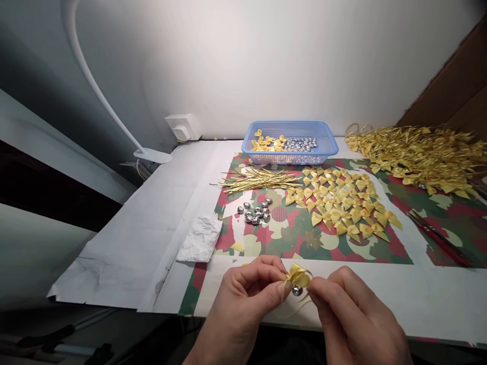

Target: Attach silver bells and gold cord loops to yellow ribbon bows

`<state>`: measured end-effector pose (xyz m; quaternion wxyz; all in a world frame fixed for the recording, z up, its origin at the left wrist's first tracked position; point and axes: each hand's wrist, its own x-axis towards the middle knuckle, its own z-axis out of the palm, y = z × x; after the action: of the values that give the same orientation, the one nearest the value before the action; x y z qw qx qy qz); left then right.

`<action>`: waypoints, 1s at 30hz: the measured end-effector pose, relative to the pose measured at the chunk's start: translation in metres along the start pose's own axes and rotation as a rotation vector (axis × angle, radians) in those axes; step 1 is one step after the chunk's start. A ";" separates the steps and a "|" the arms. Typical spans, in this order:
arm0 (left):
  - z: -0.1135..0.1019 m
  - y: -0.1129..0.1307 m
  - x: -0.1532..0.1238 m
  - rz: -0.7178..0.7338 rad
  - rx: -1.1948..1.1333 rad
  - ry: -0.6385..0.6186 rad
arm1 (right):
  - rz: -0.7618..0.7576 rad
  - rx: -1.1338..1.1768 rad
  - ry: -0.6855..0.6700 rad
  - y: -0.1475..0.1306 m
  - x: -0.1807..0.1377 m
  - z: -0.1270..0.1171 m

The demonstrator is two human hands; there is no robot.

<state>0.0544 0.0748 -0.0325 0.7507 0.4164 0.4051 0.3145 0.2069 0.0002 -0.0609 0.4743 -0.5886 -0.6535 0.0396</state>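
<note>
Between my two hands, over the table's front edge, is a yellow ribbon bow (299, 274) with a small silver bell (297, 291) hanging just below it. My left hand (253, 291) pinches the bow's left side between thumb and fingers. A thin gold cord (307, 272) loops around the bow, and my right hand (352, 312) pinches it on the right side. Loose cord ends hang beneath the bell. Exactly how the cord passes through the bell is hidden by the fingers.
Beyond my hands lie many yellow bows (342, 203), loose silver bells (255, 213) and gold cords (262, 180). A blue basket (331, 147) holds bows and bells. Finished-looking bow pieces (422, 152) are heaped right, near red-handled scissors (441, 241). Crumpled tissue (200, 239) and a lamp (102, 96) are left.
</note>
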 end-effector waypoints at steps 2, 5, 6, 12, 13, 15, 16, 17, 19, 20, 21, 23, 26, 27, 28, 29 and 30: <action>-0.002 -0.001 0.000 -0.005 0.021 -0.011 | -0.012 -0.006 0.000 0.001 -0.001 0.001; -0.003 -0.001 -0.001 -0.010 0.046 -0.016 | -0.031 -0.033 0.016 0.001 -0.001 0.002; -0.003 -0.001 -0.001 -0.011 0.054 -0.018 | -0.034 -0.046 0.021 0.000 -0.002 0.003; -0.002 0.000 -0.002 0.003 0.070 -0.012 | -0.030 -0.096 -0.014 -0.002 -0.003 0.001; -0.001 0.001 -0.002 0.009 0.073 -0.007 | -0.016 -0.093 -0.019 -0.003 -0.003 0.001; -0.001 0.000 -0.002 0.017 0.062 -0.001 | 0.023 -0.071 -0.006 -0.004 -0.004 0.002; -0.001 0.000 -0.002 0.016 0.043 -0.001 | 0.042 -0.056 0.005 -0.005 -0.004 0.002; 0.000 0.000 -0.002 0.012 0.014 -0.005 | 0.061 -0.043 0.017 -0.006 -0.004 0.003; 0.000 -0.001 -0.001 -0.008 -0.049 -0.013 | 0.091 -0.029 0.034 -0.008 -0.005 0.004; 0.000 -0.002 -0.001 -0.018 -0.071 -0.019 | 0.102 -0.030 0.036 -0.008 -0.005 0.005; 0.001 -0.003 0.000 -0.022 -0.084 -0.019 | 0.109 -0.038 0.040 -0.008 -0.005 0.006; 0.002 -0.005 0.000 -0.006 -0.080 -0.014 | 0.091 -0.072 0.058 -0.008 -0.007 0.008; 0.004 -0.010 -0.001 0.032 -0.043 -0.013 | 0.015 -0.145 0.103 -0.007 -0.008 0.011; 0.005 -0.011 -0.001 0.038 -0.039 -0.012 | -0.003 -0.159 0.112 -0.007 -0.008 0.011; 0.006 -0.013 -0.002 0.040 -0.046 -0.006 | -0.009 -0.163 0.113 -0.007 -0.008 0.010; 0.007 -0.013 -0.002 0.040 -0.061 0.007 | -0.002 -0.158 0.108 -0.007 -0.008 0.010; 0.007 -0.013 -0.002 0.038 -0.081 0.024 | 0.013 -0.145 0.096 -0.007 -0.008 0.009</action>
<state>0.0616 0.0644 -0.0412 0.7561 0.3894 0.3930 0.3496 0.1948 -0.0038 -0.0656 0.4611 -0.6267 -0.6273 -0.0332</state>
